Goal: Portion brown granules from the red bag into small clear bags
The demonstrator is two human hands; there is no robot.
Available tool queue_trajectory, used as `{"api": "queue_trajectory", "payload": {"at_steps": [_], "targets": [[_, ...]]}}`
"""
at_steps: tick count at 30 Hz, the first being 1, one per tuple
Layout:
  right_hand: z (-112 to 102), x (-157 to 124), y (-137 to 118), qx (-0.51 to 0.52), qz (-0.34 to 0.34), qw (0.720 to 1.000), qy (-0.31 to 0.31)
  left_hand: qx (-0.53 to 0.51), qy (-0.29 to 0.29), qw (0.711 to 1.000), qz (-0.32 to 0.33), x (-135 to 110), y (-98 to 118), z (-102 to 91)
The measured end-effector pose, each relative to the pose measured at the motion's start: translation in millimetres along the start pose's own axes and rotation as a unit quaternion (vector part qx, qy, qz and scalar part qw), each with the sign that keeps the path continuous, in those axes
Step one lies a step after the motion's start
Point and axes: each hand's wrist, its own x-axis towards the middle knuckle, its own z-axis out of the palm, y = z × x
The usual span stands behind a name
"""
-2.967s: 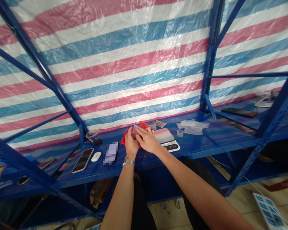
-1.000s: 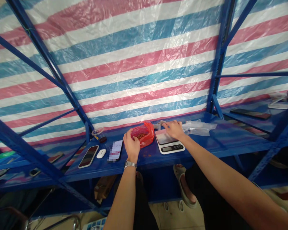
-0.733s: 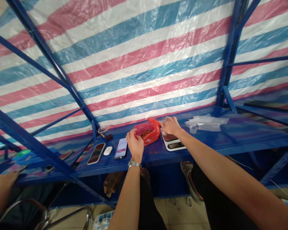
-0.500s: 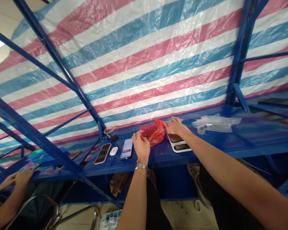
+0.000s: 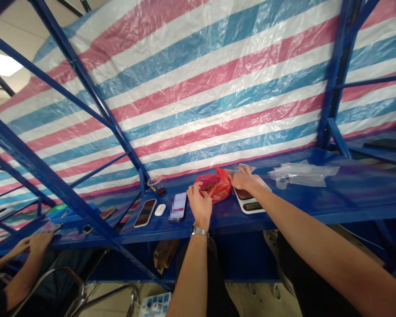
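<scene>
My left hand point(image 5: 199, 204), with a metal wristwatch point(image 5: 199, 231), stands upright with its fingertips at the left side of a red plastic bag point(image 5: 214, 187). Brown granules point(image 5: 210, 187) show inside the bag. My right hand point(image 5: 244, 179) lies palm down over the back of a white digital kitchen scale point(image 5: 251, 203). Its fingers reach towards a small flat packet point(image 5: 242, 167) and partly hide it. I cannot tell whether they grip the packet.
A blue steel shelf point(image 5: 303, 198) bears two phones point(image 5: 145, 212), a white oval case point(image 5: 160, 210), clear plastic bags point(image 5: 302, 173) and a small cup point(image 5: 281, 183). A striped tarpaulin point(image 5: 198, 105) hangs behind. A co-worker's hands point(image 5: 36, 244) show at lower left.
Earlier both hands were together on the red bag, which hid most of it. Now they are apart, with the bag on the shelf. Over the last second the view has drifted, shifting everything rightward.
</scene>
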Motion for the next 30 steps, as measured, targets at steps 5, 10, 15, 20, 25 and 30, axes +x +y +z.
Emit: {"api": "queue_trajectory", "payload": {"at_steps": [5,10,15,20,25,30], "targets": [[-10,-8,-8,-0.038,-0.004,0.998,-0.057,0.013,-0.002,1.000,0.003,1,-2,0.6],[-32,-21,-19,-0.041,0.005,0.999,0.023,0.006,0.001,1.000,-0.001,2,1,1.6],[-63,-34,-30,0.048,0.027,0.984,0.168,-0.045,0.004,0.999,0.000,2,4,8.0],[-79,-55,-53,0.190,-0.113,0.949,0.223,-0.231,-0.041,0.971,-0.052,4,12,20.9],[-69,-73,-74,0.257,-0.211,0.937,0.110,-0.507,-0.096,0.817,-0.256,10,16,29.2],[-64,-78,-79,0.296,-0.252,0.917,0.093,-0.565,-0.066,0.768,-0.294,12,9,30.1]]}}
